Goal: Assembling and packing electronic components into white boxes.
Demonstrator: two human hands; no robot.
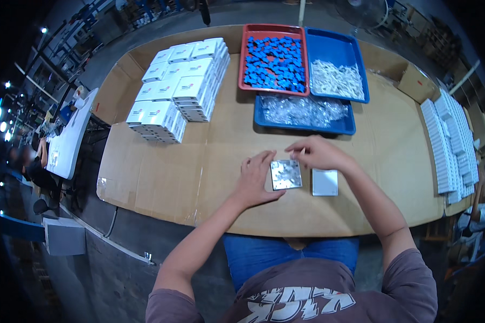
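A small square box (286, 174) with a shiny silvery, mottled top face lies on the cardboard-covered table in front of me. My left hand (252, 180) grips it from the left, thumb along its near edge and fingers by its far left corner. Just beyond its far right corner, my right hand (317, 153) is closed, thumb and fingertips pinched together. Whatever sits in that pinch is too small to make out. Right of the silvery box, below my right wrist, rests a flat white square piece (325, 183), which looks like a box lid or tray.
Stacks of white boxes (172, 86) stand at the far left. At the back are a red tray (241, 64) of blue pieces, a blue tray (328, 46) of whitish parts and another blue tray (307, 127) of clear plastic bags. White box stacks (450, 145) line the right edge.
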